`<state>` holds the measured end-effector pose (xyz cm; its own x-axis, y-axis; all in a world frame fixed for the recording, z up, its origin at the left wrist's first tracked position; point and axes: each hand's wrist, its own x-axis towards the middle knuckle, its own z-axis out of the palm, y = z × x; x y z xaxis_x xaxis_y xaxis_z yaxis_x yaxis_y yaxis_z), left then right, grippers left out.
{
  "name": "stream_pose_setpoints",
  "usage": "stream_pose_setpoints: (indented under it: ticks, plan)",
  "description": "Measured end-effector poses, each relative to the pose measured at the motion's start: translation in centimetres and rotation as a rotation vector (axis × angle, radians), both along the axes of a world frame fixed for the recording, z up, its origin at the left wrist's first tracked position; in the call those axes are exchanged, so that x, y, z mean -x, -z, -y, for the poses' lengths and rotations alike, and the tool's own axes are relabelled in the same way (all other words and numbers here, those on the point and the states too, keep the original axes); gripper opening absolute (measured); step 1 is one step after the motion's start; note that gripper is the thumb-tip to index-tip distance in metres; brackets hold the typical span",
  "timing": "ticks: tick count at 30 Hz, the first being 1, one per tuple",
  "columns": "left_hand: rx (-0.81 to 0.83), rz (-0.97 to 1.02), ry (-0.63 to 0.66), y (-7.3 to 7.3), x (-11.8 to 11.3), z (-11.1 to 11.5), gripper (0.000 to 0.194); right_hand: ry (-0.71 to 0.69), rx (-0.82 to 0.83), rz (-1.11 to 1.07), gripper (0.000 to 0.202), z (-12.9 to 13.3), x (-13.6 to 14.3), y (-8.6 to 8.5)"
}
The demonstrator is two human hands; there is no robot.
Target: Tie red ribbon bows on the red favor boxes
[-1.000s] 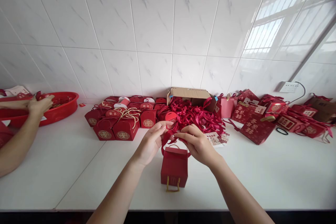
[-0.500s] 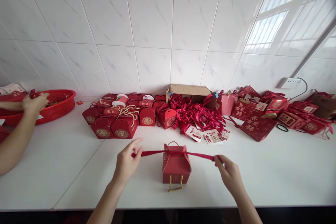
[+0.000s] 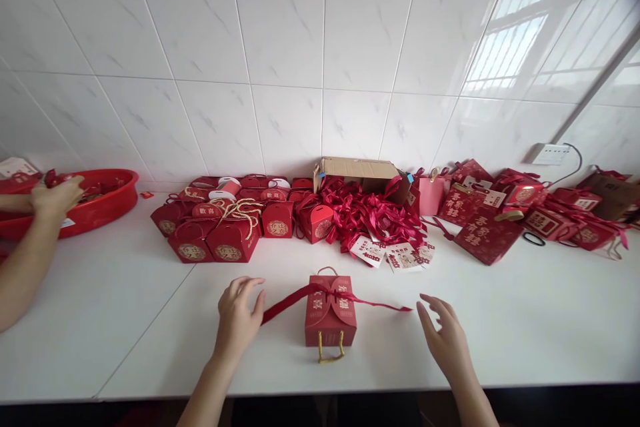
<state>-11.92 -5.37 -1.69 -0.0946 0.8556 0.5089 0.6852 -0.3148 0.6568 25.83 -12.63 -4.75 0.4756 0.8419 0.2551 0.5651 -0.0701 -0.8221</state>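
A red gift box (image 3: 320, 330) with gold lettering on its top stands in front of me, a gold cord handle hanging on the near side. A dark red ribbon (image 3: 295, 293) is knotted over its closed flaps, with one tail running out to each side. At the left tail's end is my left hand (image 3: 236, 313), its fingers apart and curved; the tail passes close behind or beside the thumb. My right hand (image 3: 445, 333) is open, just off the tip of the right tail, and holds nothing.
Several red boxes (image 3: 233, 240) stand behind on the left. A heap of ribbons (image 3: 370, 213) spills from a cardboard box (image 3: 357, 167), with printed cards (image 3: 403, 256) before it. Red bags (image 3: 487, 237) lie right. At far left a person's hand (image 3: 57, 197) reaches over a red basin (image 3: 103, 217).
Both hands have let go of the ribbon, which was stretched taut and now lies slack. The box's top flaps have gone from raised to folded flat.
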Motion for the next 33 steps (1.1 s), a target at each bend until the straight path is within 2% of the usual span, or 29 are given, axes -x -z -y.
stream_pose_setpoints:
  ticks: [1, 3, 6, 8, 11, 17, 20, 27, 31, 33]
  plan:
    - [0.001, 0.020, 0.015, -0.3, -0.8, 0.0, 0.016, -0.019, -0.026, -0.015, 0.043, -0.4, 0.6, -0.6]
    - [0.048, 0.070, 0.099, -1.1, -2.8, 0.3, 0.016, -0.143, -0.038, -0.067, 0.042, -1.2, 2.2, -1.9]
    - [0.196, 0.169, 0.287, -2.0, -5.6, 0.9, 0.020, -0.391, -0.002, -0.162, 0.039, -2.3, 5.2, -3.6]
    - [0.353, 0.284, 0.394, -2.4, -6.8, 1.2, 0.026, -0.528, 0.038, -0.231, 0.036, -3.0, 7.1, -4.1]
    - [0.552, 0.452, 0.446, -2.7, -7.4, 1.3, 0.033, -0.657, 0.109, -0.323, 0.037, -3.8, 8.8, -4.0]
    - [0.697, 0.423, 0.515, -2.7, -6.8, 1.2, 0.032, -0.747, 0.266, -0.390, 0.045, -4.5, 8.5, -3.6]
    - [0.686, 0.393, 0.472, -2.6, -6.8, 1.3, 0.036, -0.798, 0.325, -0.414, 0.048, -4.5, 7.9, -4.0]
    - [0.465, 0.165, 0.316, -2.7, -6.8, 1.9, 0.044, -0.861, 0.282, -0.464, 0.047, -4.1, 7.6, -4.5]
    - [0.430, -0.013, 0.192, -2.8, -6.3, 1.9, 0.046, -0.800, 0.232, -0.397, 0.049, -4.5, 7.1, -4.2]
    - [0.427, -0.064, 0.186, -2.6, -6.0, 1.8, 0.044, -0.761, 0.216, -0.363, 0.049, -4.8, 6.7, -4.1]
